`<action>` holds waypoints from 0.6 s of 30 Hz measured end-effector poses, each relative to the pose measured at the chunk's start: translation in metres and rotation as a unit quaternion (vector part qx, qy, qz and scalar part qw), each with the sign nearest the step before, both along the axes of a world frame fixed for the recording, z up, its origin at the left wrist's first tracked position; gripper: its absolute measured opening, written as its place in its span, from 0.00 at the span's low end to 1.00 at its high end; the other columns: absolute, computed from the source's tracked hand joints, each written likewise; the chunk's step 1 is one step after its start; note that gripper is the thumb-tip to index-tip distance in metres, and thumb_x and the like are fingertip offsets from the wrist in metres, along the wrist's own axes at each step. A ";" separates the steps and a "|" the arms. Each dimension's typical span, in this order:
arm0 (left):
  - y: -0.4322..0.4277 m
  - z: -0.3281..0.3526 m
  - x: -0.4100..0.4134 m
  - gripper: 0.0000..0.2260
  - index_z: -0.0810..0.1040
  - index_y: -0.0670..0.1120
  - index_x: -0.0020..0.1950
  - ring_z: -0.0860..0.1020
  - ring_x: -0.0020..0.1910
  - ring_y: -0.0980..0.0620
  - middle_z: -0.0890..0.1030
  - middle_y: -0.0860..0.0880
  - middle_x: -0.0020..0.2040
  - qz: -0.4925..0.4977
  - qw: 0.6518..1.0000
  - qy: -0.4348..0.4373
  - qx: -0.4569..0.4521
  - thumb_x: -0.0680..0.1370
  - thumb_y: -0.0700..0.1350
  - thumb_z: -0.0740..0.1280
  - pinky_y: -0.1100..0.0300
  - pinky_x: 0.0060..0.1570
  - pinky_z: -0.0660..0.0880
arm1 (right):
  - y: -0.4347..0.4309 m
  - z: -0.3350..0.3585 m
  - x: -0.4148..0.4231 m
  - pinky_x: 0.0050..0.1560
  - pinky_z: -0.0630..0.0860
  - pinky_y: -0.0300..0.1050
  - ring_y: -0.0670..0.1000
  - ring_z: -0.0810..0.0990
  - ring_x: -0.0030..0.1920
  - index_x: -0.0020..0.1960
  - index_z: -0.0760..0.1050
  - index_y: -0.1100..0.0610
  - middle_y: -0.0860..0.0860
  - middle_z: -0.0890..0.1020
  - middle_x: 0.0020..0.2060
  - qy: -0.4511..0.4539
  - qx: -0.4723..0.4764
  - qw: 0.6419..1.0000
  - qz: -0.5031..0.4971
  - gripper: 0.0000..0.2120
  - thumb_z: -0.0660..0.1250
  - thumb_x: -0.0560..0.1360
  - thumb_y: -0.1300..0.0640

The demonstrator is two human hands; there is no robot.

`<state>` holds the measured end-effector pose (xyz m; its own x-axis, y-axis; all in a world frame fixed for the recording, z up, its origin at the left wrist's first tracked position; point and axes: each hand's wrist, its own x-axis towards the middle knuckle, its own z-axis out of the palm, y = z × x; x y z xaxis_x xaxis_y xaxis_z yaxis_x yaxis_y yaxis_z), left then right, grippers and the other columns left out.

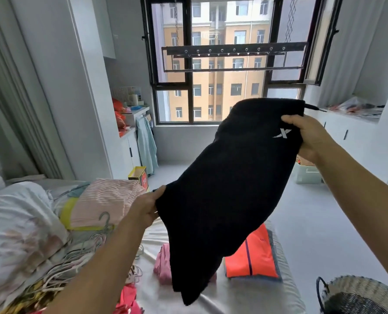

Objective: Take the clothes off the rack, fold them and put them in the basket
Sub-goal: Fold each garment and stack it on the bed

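Note:
I hold a pair of black trousers [229, 189] with a white logo and a drawstring in the air over the bed. My right hand [310, 137] grips the waistband end, up and to the right. My left hand [146, 206] pinches the fabric lower down on the left, and the leg ends hang down over the bed. A woven basket [360, 293] stands at the bottom right corner. The drying rack [231, 52] hangs bare in front of the window.
On the grey bed [245, 295] lie a folded orange garment [254, 257], a pink garment [163, 264], a pink striped blanket [102, 200] and a heap of wire hangers [84, 248]. White cabinets line both walls. A yellow box [139, 175] stands on the floor.

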<state>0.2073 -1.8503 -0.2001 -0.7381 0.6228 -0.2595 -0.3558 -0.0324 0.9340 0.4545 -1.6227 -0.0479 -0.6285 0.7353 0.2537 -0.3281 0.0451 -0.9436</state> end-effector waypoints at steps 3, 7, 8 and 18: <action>-0.014 0.014 -0.006 0.07 0.77 0.41 0.41 0.76 0.34 0.53 0.79 0.48 0.34 -0.037 0.995 0.035 -0.081 0.71 0.44 0.71 0.61 0.32 0.74 | 0.004 -0.001 -0.002 0.42 0.81 0.42 0.47 0.83 0.43 0.52 0.76 0.54 0.48 0.85 0.41 -0.008 0.037 0.999 0.022 0.10 0.60 0.77 0.64; -0.018 0.025 -0.017 0.11 0.74 0.40 0.52 0.79 0.42 0.48 0.79 0.42 0.45 -0.070 0.981 0.148 -0.100 0.72 0.33 0.70 0.59 0.41 0.75 | 0.007 0.000 -0.017 0.44 0.81 0.43 0.46 0.83 0.44 0.53 0.75 0.52 0.46 0.85 0.42 0.014 0.034 0.999 0.035 0.11 0.60 0.77 0.65; -0.017 0.023 -0.020 0.10 0.76 0.39 0.51 0.78 0.43 0.47 0.79 0.42 0.45 -0.081 0.971 0.188 -0.122 0.72 0.33 0.70 0.58 0.44 0.76 | 0.007 -0.001 -0.023 0.44 0.80 0.42 0.46 0.83 0.45 0.54 0.75 0.52 0.46 0.85 0.43 0.011 0.032 0.999 0.032 0.11 0.61 0.77 0.65; 0.014 -0.009 -0.089 0.05 0.77 0.38 0.51 0.74 0.38 0.52 0.76 0.46 0.40 0.005 0.936 0.314 -0.161 0.77 0.39 0.65 0.69 0.33 0.69 | 0.001 -0.017 -0.099 0.51 0.79 0.45 0.47 0.81 0.51 0.55 0.74 0.51 0.45 0.83 0.47 -0.013 0.049 0.999 -0.017 0.11 0.61 0.77 0.65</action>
